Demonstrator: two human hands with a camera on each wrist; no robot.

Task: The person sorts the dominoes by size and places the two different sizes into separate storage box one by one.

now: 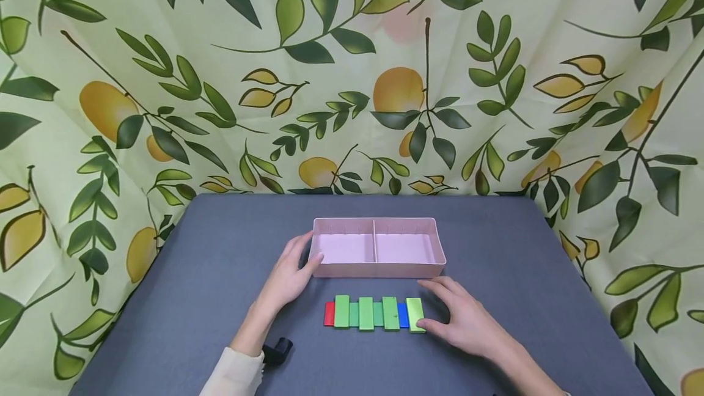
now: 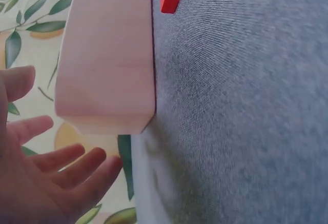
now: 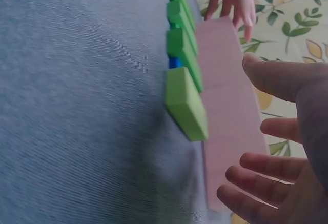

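A pink two-compartment box (image 1: 379, 271) stands on the table with nothing in either compartment. Beside its left end is my left hand (image 1: 288, 271), fingers spread and relaxed; a gap shows in the left wrist view. In front of the box lies a row of wooden-looking blocks: red (image 1: 329, 314) at the left end, several green blocks (image 1: 365, 314), a blue block (image 1: 404, 315), then a light green block (image 1: 415, 313) at the right. My right hand (image 1: 462, 316) hovers by the light green block, thumb and fingers apart, holding nothing; in the right wrist view it looks clear of the block.
A dark grey cloth covers the table (image 1: 236, 231). Near my left sleeve there is a small black object (image 1: 277, 352), its kind hard to tell. Behind and around the table hangs a curtain (image 1: 341, 78) printed with leaves and fruit.
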